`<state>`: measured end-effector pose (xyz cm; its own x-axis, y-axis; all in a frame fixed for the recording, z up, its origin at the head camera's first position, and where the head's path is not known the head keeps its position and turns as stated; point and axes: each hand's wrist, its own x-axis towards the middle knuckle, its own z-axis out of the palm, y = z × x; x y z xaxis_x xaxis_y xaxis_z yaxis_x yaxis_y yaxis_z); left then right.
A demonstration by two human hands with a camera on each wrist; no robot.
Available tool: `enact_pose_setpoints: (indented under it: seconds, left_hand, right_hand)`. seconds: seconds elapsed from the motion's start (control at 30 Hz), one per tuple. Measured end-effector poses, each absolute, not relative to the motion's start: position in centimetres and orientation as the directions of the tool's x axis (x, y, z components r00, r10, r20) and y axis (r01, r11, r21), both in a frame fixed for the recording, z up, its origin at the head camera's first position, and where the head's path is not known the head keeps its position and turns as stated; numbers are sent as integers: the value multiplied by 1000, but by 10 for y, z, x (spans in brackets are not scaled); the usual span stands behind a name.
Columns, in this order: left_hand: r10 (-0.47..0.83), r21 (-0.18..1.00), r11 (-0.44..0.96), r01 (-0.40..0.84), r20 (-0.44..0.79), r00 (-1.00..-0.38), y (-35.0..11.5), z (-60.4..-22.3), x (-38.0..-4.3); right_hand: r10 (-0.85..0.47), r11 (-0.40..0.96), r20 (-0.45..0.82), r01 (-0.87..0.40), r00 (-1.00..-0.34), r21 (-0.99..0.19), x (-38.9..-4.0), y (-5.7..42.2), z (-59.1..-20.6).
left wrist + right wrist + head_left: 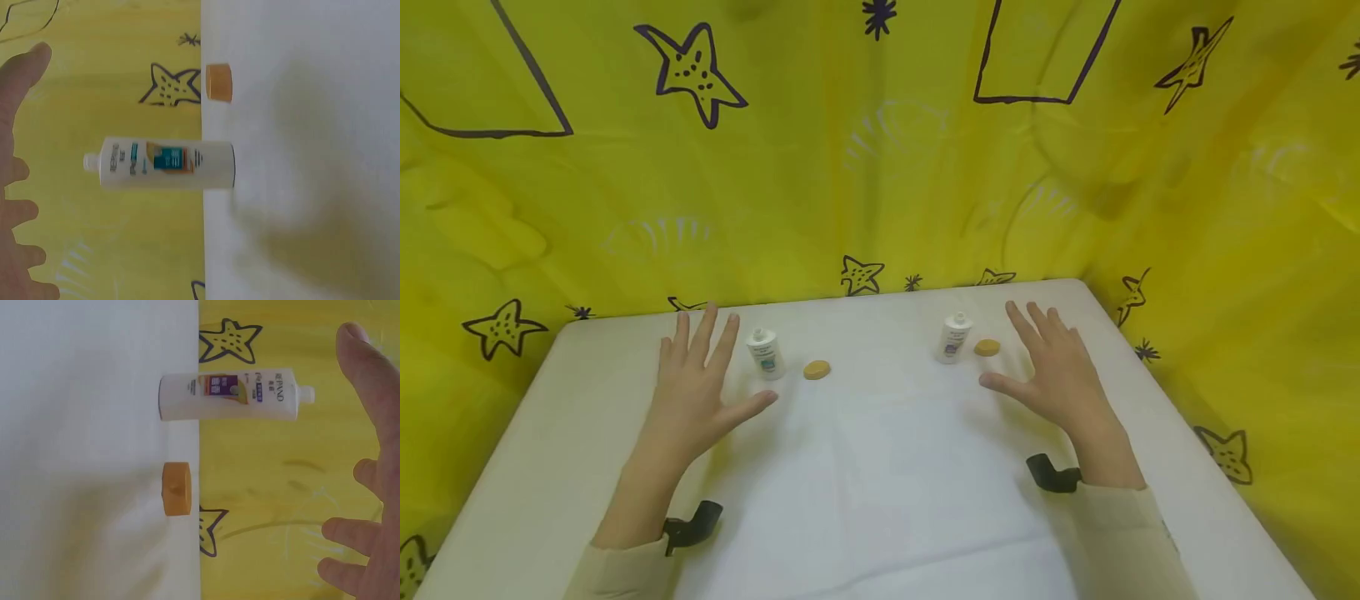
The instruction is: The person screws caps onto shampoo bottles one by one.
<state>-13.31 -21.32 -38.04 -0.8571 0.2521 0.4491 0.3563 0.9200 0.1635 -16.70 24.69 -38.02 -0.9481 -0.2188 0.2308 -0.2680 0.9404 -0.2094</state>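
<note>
Two white bottles without caps stand upright on a white table. The left bottle (765,354) has a teal label patch, which the left wrist view shows on the bottle (167,164). A purple patch marks the right bottle (953,338). Beside each lies an orange-gold cap: the left cap (817,369) to the right of its bottle, the right cap (988,347) also to the right of its own. My left hand (691,385) hovers left of the left bottle, fingers spread and holding nothing. Spread likewise, my right hand (1060,367) is right of the right cap, touching nothing.
The white tabletop (910,467) has a crease near its front. Behind and on both sides hangs a yellow curtain (790,183) with drawn stars. Black wrist mounts (694,525) sit on both wrists.
</note>
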Motion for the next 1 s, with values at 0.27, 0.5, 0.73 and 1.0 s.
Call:
enact_pose_setpoints:
  seconds: [0.27, 0.5, 0.73, 1.0]
  left_hand:
    - [380, 90, 876, 474, 476, -793, -185, -377, -134]
    - [463, 51, 833, 551, 479, -746, -162, -376, -137]
    - [510, 44, 799, 600, 478, -715, -138, -377, -144]
    - [519, 109, 788, 606, 411, -749, -119, -386, -155]
  right_hand:
    - [-227, 931, 190, -270, -955, -246, -174, 250, -385]
    - [-244, 925, 168, -281, -955, -255, -181, 249, -388]
    - [-258, 923, 143, -287, -956, -258, -189, 250, -391]
    - [-271, 918, 124, -295, -955, -264, -196, 248, -394]
